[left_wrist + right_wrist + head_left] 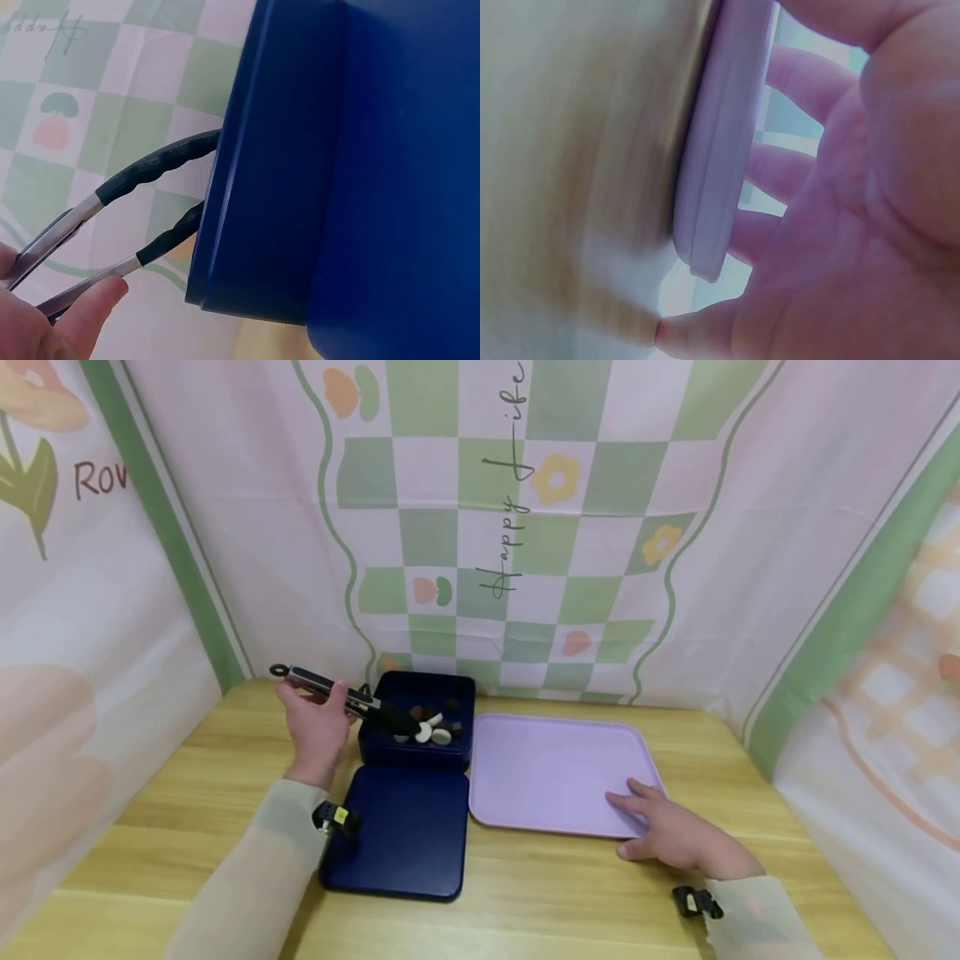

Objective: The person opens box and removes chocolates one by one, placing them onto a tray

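Observation:
My left hand (317, 731) holds a pair of metal tongs (324, 683) with black ridged tips. The tongs slant down into a dark blue box (416, 756), their ends beside small white round pieces (441, 737) and dark brown ones. In the left wrist view the two arms of the tongs (157, 165) stand apart, and the box wall (277, 165) hides their ends. My right hand (675, 833) lies at the near right corner of a lilac tray (555, 777), fingers spread over its rim. From the right wrist, the fingers (780, 169) reach over the tray's edge (716, 165).
A dark blue lid (401, 835) lies flat in front of the box, partly under my left wrist. The tray stands right beside the box on the wooden table (540, 893). Patterned cloth (491, 535) hangs behind and at both sides.

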Action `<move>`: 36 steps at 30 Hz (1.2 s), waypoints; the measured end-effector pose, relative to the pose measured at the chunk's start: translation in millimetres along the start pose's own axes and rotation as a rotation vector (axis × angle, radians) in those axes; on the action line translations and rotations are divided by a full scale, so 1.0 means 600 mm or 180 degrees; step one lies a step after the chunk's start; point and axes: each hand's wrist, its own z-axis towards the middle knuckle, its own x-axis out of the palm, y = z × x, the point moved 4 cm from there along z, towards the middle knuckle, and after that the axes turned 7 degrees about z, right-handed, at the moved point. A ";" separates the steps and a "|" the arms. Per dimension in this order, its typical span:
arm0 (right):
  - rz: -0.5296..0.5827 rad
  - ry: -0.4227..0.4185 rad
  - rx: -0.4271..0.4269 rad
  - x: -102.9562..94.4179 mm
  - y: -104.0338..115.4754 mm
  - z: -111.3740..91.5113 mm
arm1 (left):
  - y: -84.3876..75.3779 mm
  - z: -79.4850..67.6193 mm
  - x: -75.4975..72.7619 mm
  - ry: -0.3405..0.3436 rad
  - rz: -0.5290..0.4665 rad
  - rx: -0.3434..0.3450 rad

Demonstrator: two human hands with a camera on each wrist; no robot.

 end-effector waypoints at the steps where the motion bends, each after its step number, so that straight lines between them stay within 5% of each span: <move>1: 0.0009 0.0002 0.0006 0.001 -0.001 0.000 | 0.001 0.003 0.000 0.0018 -0.0112 -0.0090; 7: -0.0010 -0.0006 0.0001 0.004 -0.012 0.004 | 0.000 0.020 -0.004 0.0043 -0.0764 -0.0565; 15: -0.0009 -0.0024 0.0007 0.005 -0.012 0.001 | -0.014 0.026 0.017 0.0133 -0.1029 -0.0866; 24: -0.0025 -0.0033 -0.0014 0.002 -0.006 0.001 | -0.054 -0.004 0.083 0.0281 -0.0772 -0.0467; 30: 0.0013 -0.0029 0.0010 0.002 -0.002 -0.001 | -0.054 -0.034 0.133 0.0448 -0.0598 -0.0243; 36: 0.0032 -0.0003 0.0007 0.002 -0.003 -0.002 | -0.052 -0.060 0.174 0.0354 0.0119 0.0491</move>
